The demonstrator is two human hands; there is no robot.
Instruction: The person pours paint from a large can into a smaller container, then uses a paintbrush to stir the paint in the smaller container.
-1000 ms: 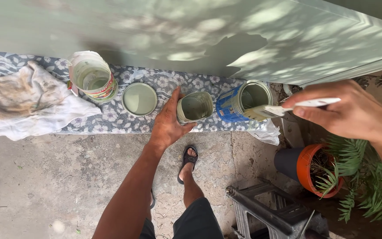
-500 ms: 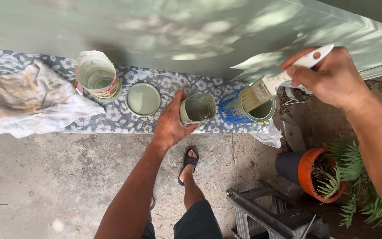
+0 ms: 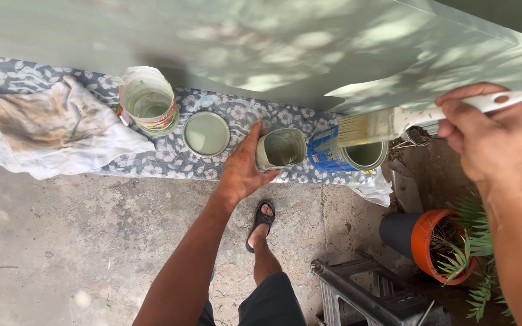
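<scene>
Paintbrush (image 3: pixel 394 124) gripped in right hand (image 3: pixel 487 136) above blue can (image 3: pixel 348 156); left hand (image 3: pixel 243 172) reaches down, wrapped round small tin (image 3: pixel 280 149)

A concrete floor (image 3: pixel 61 241) fills the lower left of the frame, and a flowered cloth (image 3: pixel 170 158) is spread across its upper part against the pale green wall. On the cloth, from left to right, lie a stained white rag (image 3: pixel 49 130), a paint-smeared tub (image 3: pixel 148 99), a round lid (image 3: pixel 206 134) with green paint, a small tin (image 3: pixel 282 149) tipped on its side, and a blue paint can (image 3: pixel 348 158). At lower right an orange plant pot (image 3: pixel 430 244) and a grey step stool (image 3: pixel 370 296) stand on the floor.
</scene>
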